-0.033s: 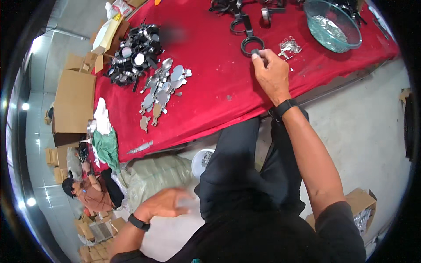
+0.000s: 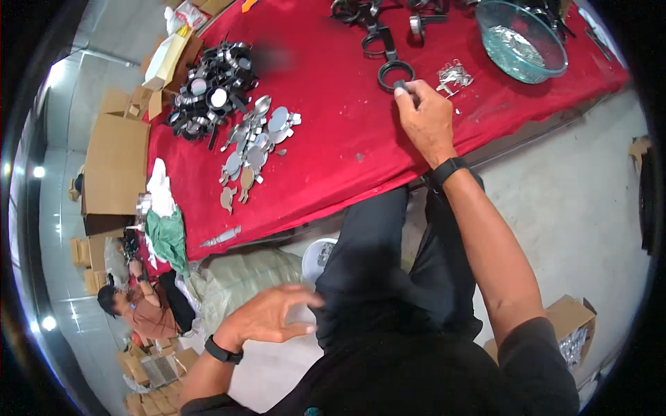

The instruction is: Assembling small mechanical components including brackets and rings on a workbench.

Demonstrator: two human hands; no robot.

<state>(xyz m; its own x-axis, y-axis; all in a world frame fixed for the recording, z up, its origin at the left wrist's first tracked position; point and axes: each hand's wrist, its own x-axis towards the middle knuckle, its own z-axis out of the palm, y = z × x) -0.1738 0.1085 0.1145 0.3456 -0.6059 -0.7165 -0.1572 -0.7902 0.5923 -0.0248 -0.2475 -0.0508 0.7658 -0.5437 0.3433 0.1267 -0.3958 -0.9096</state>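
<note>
My right hand (image 2: 427,119) is closed at the near right part of the red-covered table (image 2: 326,152). Thumb and fingers pinch the short dark tab of a black ring-shaped part (image 2: 381,80), which lies at the table surface. Just to its right is a small heap of thin silver metal pieces (image 2: 455,76). Low in the picture, my left hand (image 2: 272,315) hangs over the floor beside my left leg. Its thumb and fingers are spread apart, and nothing shows between them.
A glass bowl (image 2: 494,64) of small silver pieces stands at far right. Left lie silver disc-shaped parts (image 2: 255,157) and a pile of black parts (image 2: 214,90). Cardboard boxes (image 2: 114,166) stand beyond; a white bucket (image 2: 312,258) is under the table edge. A co-worker (image 2: 149,308) sits far left.
My left hand has moved slightly up and right, toward my left leg. My right hand keeps its pinch on the black ring-shaped part.
</note>
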